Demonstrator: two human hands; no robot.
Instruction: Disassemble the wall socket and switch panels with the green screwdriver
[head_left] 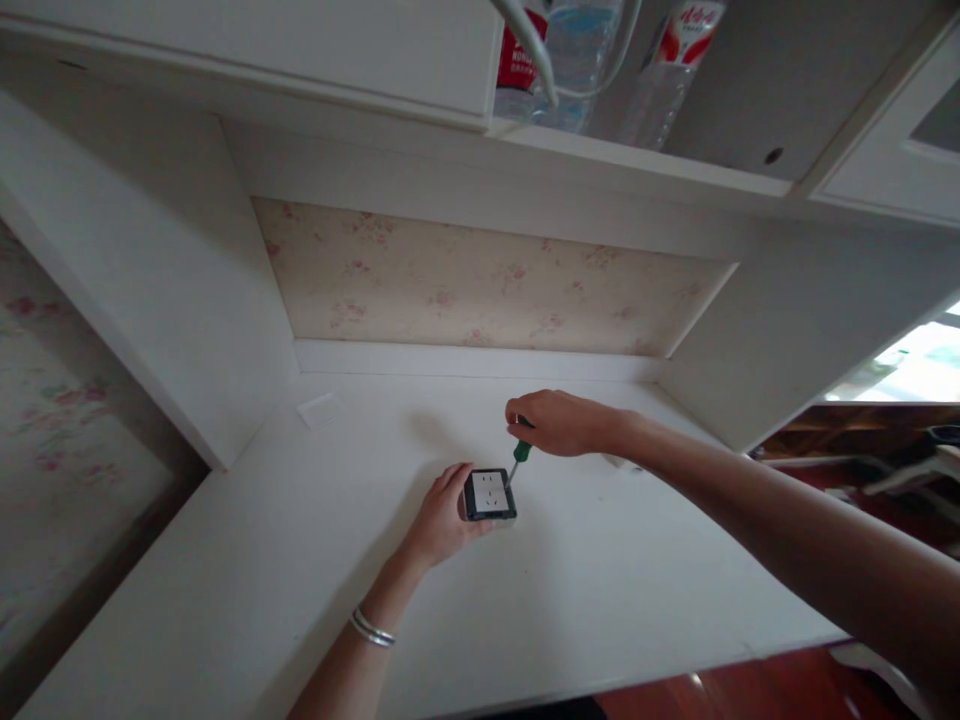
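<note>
Hidden and cut-off bits
The right hand [559, 420] hides most of the green screwdriver handle [522, 452]. The view's top edge cuts off the bottles [679, 72].

The white desktop [600, 580] carries a flat pale rectangle [320, 411] — and, farther right, a partly hidden item [616, 460].

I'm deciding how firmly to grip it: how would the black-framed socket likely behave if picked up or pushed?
The socket is probably stiff, given its straight, unbent edges. Being small beside the left hand, it is likely fairly light. Its squarish outline suggests it would slide on the white desktop rather than roll.
</note>
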